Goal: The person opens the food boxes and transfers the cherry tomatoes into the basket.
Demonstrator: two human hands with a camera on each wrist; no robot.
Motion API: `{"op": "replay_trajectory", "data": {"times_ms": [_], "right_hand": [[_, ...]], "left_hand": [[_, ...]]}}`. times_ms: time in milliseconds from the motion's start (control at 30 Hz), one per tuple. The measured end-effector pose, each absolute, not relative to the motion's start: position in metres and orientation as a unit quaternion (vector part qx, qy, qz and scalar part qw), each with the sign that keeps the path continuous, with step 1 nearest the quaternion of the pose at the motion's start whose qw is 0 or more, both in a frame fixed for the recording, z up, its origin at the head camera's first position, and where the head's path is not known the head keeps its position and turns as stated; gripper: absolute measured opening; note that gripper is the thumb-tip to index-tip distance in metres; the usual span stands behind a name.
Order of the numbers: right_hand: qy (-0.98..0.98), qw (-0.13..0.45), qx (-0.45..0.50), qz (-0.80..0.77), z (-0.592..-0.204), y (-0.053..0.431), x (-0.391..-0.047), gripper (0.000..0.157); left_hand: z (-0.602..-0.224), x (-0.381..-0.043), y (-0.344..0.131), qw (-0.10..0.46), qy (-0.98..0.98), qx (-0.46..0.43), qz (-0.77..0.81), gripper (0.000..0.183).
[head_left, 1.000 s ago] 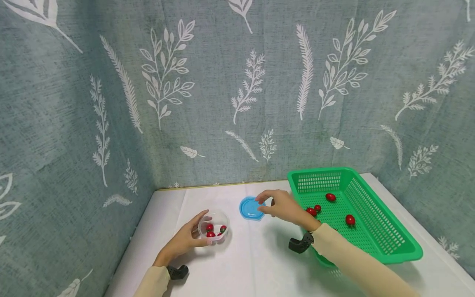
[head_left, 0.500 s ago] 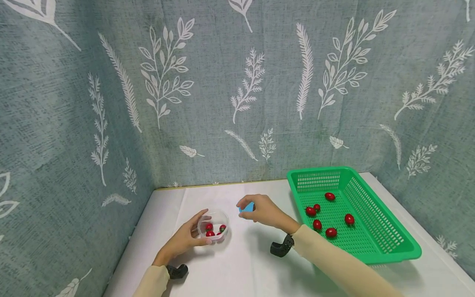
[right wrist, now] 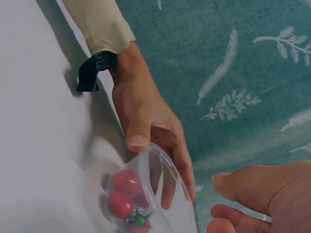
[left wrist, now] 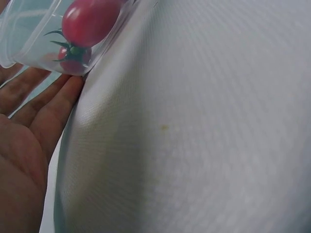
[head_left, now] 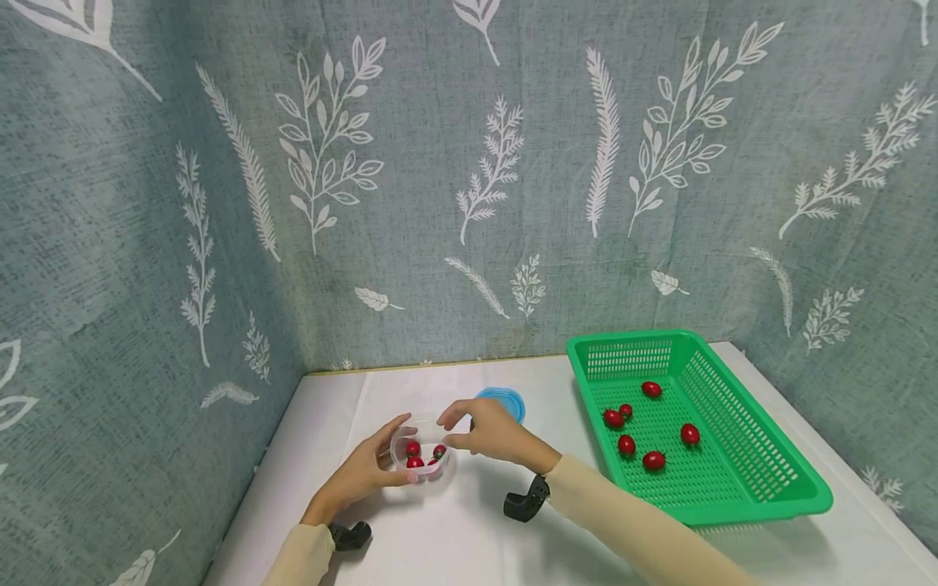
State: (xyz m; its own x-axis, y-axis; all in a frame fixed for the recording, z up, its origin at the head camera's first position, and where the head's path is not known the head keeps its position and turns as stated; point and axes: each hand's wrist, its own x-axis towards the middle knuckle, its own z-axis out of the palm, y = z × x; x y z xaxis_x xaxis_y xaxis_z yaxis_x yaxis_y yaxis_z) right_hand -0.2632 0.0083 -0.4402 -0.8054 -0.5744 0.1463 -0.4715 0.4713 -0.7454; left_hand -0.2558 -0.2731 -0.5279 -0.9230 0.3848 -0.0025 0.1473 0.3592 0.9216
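Observation:
My left hand [head_left: 361, 476] holds a small clear plastic tub [head_left: 427, 425] on the white table, thumb in front and fingers round the far side. Several red cherry tomatoes [head_left: 414, 462] lie in the tub, some with green stems. The left wrist view shows the fingers [left wrist: 48, 114] along the tub's wall. At the tub's right rim hovers my right hand [head_left: 498, 431], thumb and fingers bent but apart, with nothing visible between them. Behind that hand a blue lid [head_left: 515, 402] lies flat, partly hidden by it.
A green perforated basket [head_left: 740, 423] stands to the right with several loose tomatoes [head_left: 655, 461] inside. Patterned grey-green cloth [head_left: 410, 203] hangs behind and along the left side of the white table [head_left: 432, 537].
The right hand has moved left, from beside the basket across the blue lid to the tub's rim. The lid stays in place. My left hand and the tub have barely moved.

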Motion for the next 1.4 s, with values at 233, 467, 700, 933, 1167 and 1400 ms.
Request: {"op": "replay_trajectory", "data": {"times_ms": [233,467,700,933,1167,1400], "right_hand": [[0.845,0.08,-0.311,-0.427,-0.45,-0.007,-0.261,0.023],[0.848,0.101,-0.303,-0.423,-0.459,-0.019,-0.263,0.028],[0.861,0.113,-0.291,-0.402,-0.467,-0.028,-0.268,0.028],[0.868,0.129,-0.285,-0.386,-0.473,-0.033,-0.268,0.028],[0.859,0.16,-0.29,-0.39,-0.476,-0.037,-0.266,0.024],[0.859,0.163,-0.306,-0.378,-0.479,-0.044,-0.263,0.026]], "left_hand": [[-0.528,-0.255,-0.274,0.11,0.814,0.169,0.545,0.107],[-0.527,-0.254,-0.274,0.114,0.805,0.183,0.554,0.106],[-0.528,-0.254,-0.274,0.109,0.809,0.183,0.548,0.105],[-0.527,-0.253,-0.274,0.11,0.812,0.179,0.545,0.106],[-0.527,-0.254,-0.275,0.106,0.817,0.181,0.537,0.106],[-0.529,-0.254,-0.276,0.103,0.815,0.199,0.535,0.104]]}}
